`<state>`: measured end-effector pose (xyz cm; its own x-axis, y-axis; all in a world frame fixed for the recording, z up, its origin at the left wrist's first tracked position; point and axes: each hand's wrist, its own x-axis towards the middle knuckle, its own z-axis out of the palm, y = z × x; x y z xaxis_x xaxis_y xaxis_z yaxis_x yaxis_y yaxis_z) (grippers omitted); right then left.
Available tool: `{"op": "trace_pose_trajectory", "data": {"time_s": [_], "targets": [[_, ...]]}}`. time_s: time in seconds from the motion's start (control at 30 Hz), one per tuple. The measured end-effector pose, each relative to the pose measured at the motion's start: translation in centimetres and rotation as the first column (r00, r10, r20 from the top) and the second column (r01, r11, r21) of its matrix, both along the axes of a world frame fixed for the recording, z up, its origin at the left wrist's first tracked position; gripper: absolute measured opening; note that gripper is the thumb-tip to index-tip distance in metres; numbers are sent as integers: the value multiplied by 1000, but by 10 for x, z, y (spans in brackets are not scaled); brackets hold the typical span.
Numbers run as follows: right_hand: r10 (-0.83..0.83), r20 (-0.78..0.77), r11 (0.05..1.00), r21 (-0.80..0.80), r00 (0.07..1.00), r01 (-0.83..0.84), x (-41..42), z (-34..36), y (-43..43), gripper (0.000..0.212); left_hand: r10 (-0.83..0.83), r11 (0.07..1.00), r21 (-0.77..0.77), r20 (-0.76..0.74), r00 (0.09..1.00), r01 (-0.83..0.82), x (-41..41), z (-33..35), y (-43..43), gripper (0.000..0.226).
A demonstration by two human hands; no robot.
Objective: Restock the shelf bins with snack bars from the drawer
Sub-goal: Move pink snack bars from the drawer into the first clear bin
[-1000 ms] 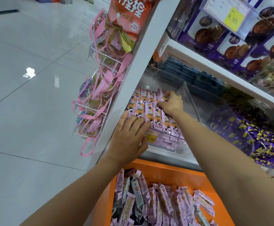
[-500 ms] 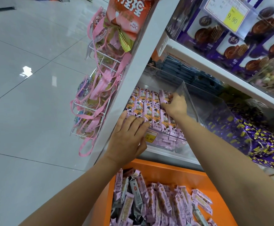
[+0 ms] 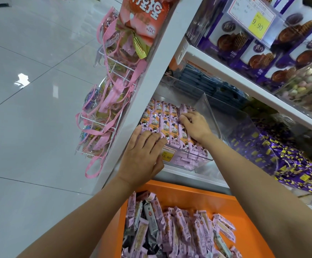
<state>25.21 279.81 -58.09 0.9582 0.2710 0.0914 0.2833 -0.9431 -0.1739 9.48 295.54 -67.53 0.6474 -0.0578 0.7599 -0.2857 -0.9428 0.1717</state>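
hardly anything has moved in the last second: your left hand [image 3: 142, 153] stays flat against the front of the clear plastic shelf bin [image 3: 210, 108], and your right hand [image 3: 196, 125] stays at the back right corner of the rows. the left fingers lie straight and released, holding nothing, pressing on the near ends of the pink-and-orange wrapped snack bars [image 3: 162, 120] just above the yellow price tag [image 3: 167, 155]. that looks like bracing, so the neat rows do not slide forward while you work behind them. your right fingers are bent over a single pink bar [image 3: 184, 109] that stands on edge beside the bin's clear side wall, gripping it as you seem to wedge it into the last gap of the back row. the bin looks nearly full on top, with bars laid side by side in rows. below, the open orange drawer [image 3: 198, 196] holds a loose heap of pink-wrapped bars [image 3: 179, 231], so plenty of stock is left. to the right, a neighbouring bin of purple-wrapped candies [image 3: 285, 159] is well apart from both hands.
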Motion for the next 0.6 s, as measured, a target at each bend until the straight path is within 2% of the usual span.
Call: {"op": "trace_pose_trajectory", "data": {"time_s": [0.23, 0.37, 0.47, 0.53, 0.6], "targets": [[26, -39, 998, 57, 999, -24, -9, 2, 1, 44, -5, 1000, -8, -40, 999, 5, -3, 3, 0, 40], [33, 54, 972, 229, 998, -45, -24, 5, -3, 39, 0, 1000, -13, -79, 997, -1, -9, 5, -5, 46], [79, 130, 918, 377, 988, -123, -45, 10, -3, 30, -5, 1000, 5, -42, 999, 6, -16, 3, -15, 54], [96, 165, 853, 495, 982, -167, -64, 15, -2, 20, -67, 998, 7, 4, 998, 67, -23, 1, -25, 49], [111, 175, 772, 605, 978, -196, -88, 18, -8, 21, -178, 983, 36, -1, 984, 178, -32, -3, -39, 38]]}}
